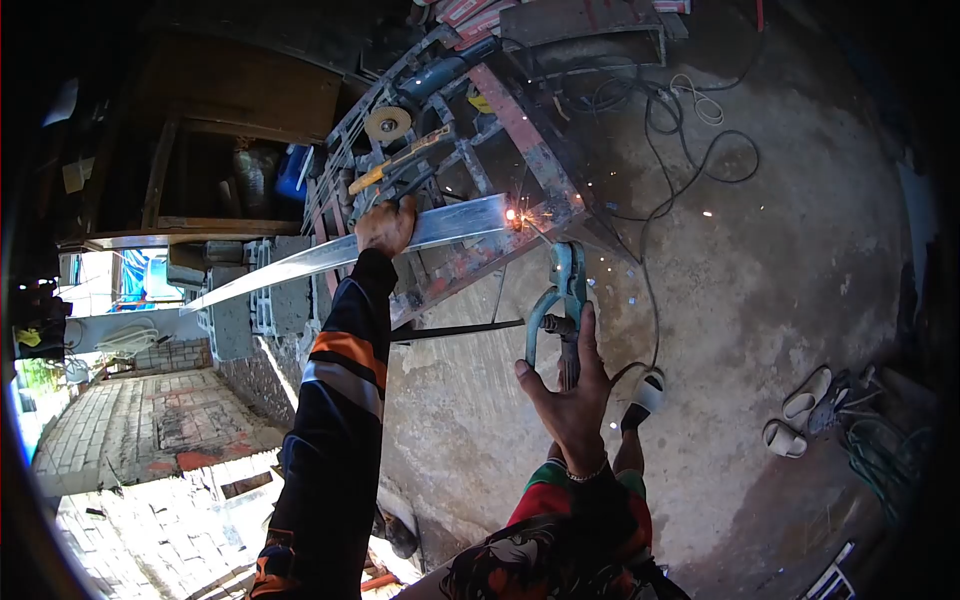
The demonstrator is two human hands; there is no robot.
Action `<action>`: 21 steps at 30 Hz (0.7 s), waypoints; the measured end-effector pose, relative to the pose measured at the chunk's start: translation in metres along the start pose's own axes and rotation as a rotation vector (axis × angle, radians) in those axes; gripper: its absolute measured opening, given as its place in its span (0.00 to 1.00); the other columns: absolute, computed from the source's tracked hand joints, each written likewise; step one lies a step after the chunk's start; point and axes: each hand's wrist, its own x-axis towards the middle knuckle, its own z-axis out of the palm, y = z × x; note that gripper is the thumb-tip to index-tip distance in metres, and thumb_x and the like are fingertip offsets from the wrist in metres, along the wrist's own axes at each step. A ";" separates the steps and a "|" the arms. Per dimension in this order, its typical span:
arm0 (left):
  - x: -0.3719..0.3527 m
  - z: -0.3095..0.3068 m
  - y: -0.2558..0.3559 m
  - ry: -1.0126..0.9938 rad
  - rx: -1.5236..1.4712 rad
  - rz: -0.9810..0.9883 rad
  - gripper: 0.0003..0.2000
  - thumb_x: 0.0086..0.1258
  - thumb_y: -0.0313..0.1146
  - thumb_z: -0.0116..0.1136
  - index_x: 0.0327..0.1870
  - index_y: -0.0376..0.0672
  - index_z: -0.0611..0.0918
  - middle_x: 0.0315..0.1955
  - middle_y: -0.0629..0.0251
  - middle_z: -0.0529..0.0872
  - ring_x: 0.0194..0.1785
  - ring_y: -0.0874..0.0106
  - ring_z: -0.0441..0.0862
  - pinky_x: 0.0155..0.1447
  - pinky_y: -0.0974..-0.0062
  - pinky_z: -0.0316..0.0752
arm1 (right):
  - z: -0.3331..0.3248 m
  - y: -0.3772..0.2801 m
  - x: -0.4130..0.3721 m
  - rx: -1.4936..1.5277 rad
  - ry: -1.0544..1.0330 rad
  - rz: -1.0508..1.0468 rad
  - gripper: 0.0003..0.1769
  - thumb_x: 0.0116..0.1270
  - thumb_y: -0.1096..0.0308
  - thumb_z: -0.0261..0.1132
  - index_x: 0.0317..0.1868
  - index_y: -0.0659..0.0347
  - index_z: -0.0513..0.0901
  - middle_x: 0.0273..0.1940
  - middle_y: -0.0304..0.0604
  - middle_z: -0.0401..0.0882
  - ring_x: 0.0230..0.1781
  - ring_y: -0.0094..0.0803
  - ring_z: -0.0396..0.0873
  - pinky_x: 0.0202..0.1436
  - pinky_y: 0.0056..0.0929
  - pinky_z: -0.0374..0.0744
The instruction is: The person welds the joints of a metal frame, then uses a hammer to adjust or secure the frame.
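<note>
My left hand is wrapped around a long, shiny rectangular metal tube that lies across a metal frame stand. A teal welding electrode holder is gripped in my right hand, its lever toward my thumb. From its jaws a thin electrode reaches to the tube's right end. Bright sparks and an orange glow burst where the two meet. Just beyond my left hand, a yellow-handled tool rests on the stand.
An angle grinder with a round disc lies on the stand. Black cable loops over the concrete floor. Grey blocks stand at left, slippers at right. A wooden cabinet is behind.
</note>
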 end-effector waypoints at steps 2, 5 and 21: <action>0.003 0.001 -0.002 0.020 -0.028 -0.015 0.21 0.75 0.49 0.38 0.45 0.48 0.84 0.40 0.47 0.88 0.46 0.48 0.86 0.50 0.52 0.79 | 0.001 0.002 0.001 0.011 -0.001 -0.016 0.55 0.52 0.72 0.77 0.78 0.64 0.55 0.57 0.51 0.81 0.55 0.34 0.79 0.55 0.30 0.77; 0.009 0.011 -0.006 -0.008 -0.161 -0.132 0.29 0.74 0.54 0.36 0.41 0.40 0.87 0.39 0.44 0.88 0.47 0.47 0.85 0.53 0.54 0.78 | 0.000 0.000 0.003 -0.008 -0.011 -0.006 0.55 0.52 0.71 0.78 0.77 0.64 0.56 0.57 0.53 0.80 0.55 0.35 0.79 0.57 0.32 0.77; 0.005 0.007 -0.002 0.027 -0.099 -0.074 0.28 0.73 0.57 0.37 0.40 0.43 0.86 0.38 0.42 0.87 0.46 0.47 0.85 0.54 0.53 0.77 | 0.009 0.006 0.010 -0.114 0.027 -0.077 0.54 0.52 0.63 0.79 0.77 0.62 0.59 0.46 0.52 0.83 0.42 0.39 0.83 0.45 0.35 0.81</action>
